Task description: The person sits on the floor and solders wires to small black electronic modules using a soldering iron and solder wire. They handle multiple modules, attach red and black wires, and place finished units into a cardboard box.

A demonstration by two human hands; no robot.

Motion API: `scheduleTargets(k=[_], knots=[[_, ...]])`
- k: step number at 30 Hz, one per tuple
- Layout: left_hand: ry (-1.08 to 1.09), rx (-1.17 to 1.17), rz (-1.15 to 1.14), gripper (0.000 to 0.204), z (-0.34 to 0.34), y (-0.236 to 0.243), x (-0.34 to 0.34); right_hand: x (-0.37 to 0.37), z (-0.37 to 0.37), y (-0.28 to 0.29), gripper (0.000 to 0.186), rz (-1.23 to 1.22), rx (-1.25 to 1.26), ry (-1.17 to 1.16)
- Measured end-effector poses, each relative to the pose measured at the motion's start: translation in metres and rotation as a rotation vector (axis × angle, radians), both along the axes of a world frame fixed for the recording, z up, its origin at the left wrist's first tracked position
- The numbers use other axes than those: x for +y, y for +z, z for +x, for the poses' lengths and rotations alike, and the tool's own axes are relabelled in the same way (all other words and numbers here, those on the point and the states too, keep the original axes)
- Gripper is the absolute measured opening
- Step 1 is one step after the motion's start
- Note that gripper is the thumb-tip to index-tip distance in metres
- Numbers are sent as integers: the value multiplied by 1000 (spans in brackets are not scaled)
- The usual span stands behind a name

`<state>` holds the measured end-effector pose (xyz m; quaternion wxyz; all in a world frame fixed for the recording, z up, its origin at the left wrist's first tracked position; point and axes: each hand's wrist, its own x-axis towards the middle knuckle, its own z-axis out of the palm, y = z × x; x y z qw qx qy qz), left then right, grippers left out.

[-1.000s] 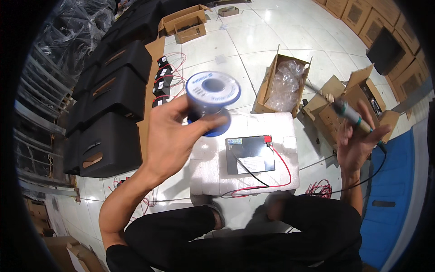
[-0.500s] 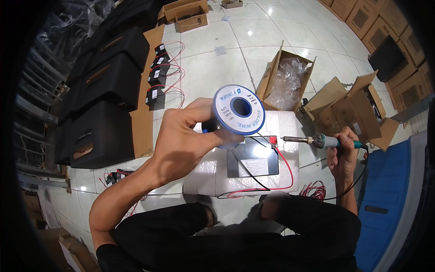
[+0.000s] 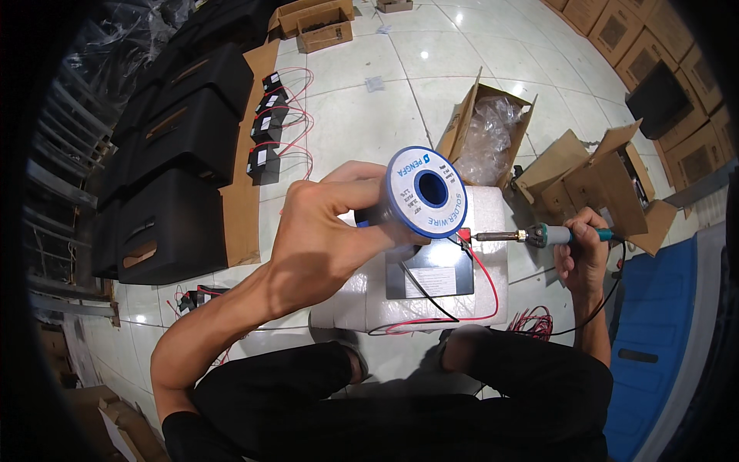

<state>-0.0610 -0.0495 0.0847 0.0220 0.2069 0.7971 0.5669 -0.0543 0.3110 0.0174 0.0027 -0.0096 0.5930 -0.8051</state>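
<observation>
My left hand grips a blue-and-white solder spool, held tilted above a black battery on a white foam block. In my right hand is a soldering iron, held level with its tip at or very near the battery's red terminal. The spool hides the battery's far part. A red wire and a black wire loop from the battery across the foam.
Black cases line the left, beside linked batteries. Open cartons and one with plastic wrap stand beyond the foam. A blue panel lies right, red-black wire coils beside the foam. My legs are below.
My right hand has swung the iron down from upright to level and brought its tip leftward to the terminal. My left hand has moved the spool rightward and down over the battery.
</observation>
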Motion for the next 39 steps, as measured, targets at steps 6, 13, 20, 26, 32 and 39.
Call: scheduleTargets(k=[6,13,20,26,32,39], knots=[[1,37,-4,22,1,2,2,-1,-2,2,22,13,1,25],[-2,101,-21,23,0,0,0,-3,-3,3,22,-32,2,48],[19,154,-29,23,0,3,-4,2,-7,4,22,26,39,107],[28,89,9,22,2,1,0,9,-15,6,20,27,84,208],[-26,209,-79,25,2,0,-1,11,-17,11,20,44,107,258],[-36,278,-141,28,3,0,-1,11,-20,12,21,36,116,267]])
